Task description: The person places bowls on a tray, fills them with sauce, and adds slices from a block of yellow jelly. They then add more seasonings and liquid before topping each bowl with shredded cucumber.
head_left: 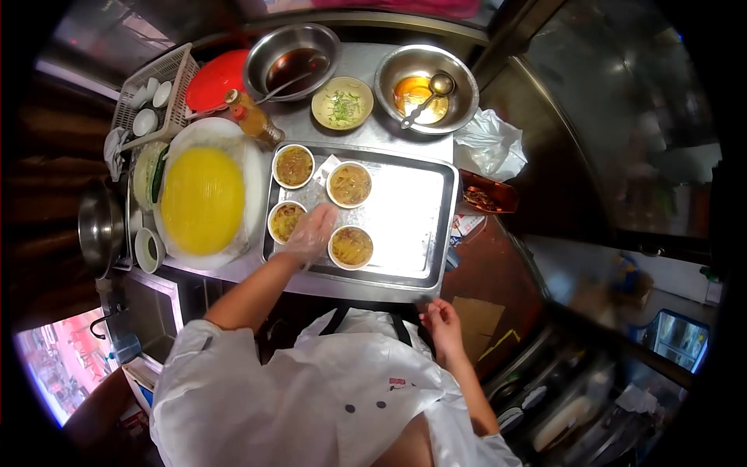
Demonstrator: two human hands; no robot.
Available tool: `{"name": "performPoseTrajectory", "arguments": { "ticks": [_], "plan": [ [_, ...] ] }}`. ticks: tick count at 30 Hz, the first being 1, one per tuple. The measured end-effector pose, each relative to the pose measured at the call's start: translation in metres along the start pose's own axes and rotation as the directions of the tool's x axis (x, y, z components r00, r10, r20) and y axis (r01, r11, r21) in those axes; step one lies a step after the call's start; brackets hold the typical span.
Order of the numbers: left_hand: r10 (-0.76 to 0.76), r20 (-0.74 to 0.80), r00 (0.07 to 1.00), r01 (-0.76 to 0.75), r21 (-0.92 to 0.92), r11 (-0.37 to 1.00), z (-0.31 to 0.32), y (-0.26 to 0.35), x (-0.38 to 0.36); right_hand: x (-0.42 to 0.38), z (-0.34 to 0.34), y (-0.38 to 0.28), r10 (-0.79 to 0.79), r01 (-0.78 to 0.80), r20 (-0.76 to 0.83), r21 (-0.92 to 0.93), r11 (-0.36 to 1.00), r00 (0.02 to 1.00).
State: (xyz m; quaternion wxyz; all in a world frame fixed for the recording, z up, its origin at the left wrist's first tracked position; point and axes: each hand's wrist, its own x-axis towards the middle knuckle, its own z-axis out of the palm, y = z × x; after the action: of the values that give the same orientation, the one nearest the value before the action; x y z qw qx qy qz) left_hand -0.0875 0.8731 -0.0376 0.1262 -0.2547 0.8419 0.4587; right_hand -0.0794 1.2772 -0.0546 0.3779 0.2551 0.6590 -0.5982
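Mostly at the left of a metal tray (405,218) on the bench (373,290) sit 4 small white bowls (350,267) of yellowish-brown food. The left hand (311,232), in a clear glove, reaches between them, partly over the lower-left bowl, its fingers close together and slightly bent; whether they grip anything, I cannot tell. The bare right hand (442,319) is near the bench's front edge, fingers loosely curled; its hold is also unclear. Beyond the tray are 2 steel bowls (464,93) with a pale bowl of chopped greens (319,100) between them; a wrapped yellow round (202,201) lies left.
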Motion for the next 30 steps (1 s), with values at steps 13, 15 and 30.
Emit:
{"name": "performPoseTrajectory", "arguments": {
  "ticks": [13,15,30],
  "plan": [
    [-0.066,0.05,0.997,0.083,-0.647,0.758,-0.008,-0.006,-0.031,0.003,0.034,-0.025,-0.073,0.08,0.064,-0.122,0.989,0.995],
    [-0.063,-0.062,0.996,0.009,-0.634,0.773,-0.02,-0.02,-0.025,0.001,0.041,-0.023,-0.084,0.091,0.059,-0.13,0.987,0.995],
    [0.017,-0.571,0.821,-0.203,-0.264,0.943,-0.125,-0.114,0.076,-0.005,0.081,-0.043,-0.121,0.119,-0.028,-0.085,0.989,0.992]
  ]
}}
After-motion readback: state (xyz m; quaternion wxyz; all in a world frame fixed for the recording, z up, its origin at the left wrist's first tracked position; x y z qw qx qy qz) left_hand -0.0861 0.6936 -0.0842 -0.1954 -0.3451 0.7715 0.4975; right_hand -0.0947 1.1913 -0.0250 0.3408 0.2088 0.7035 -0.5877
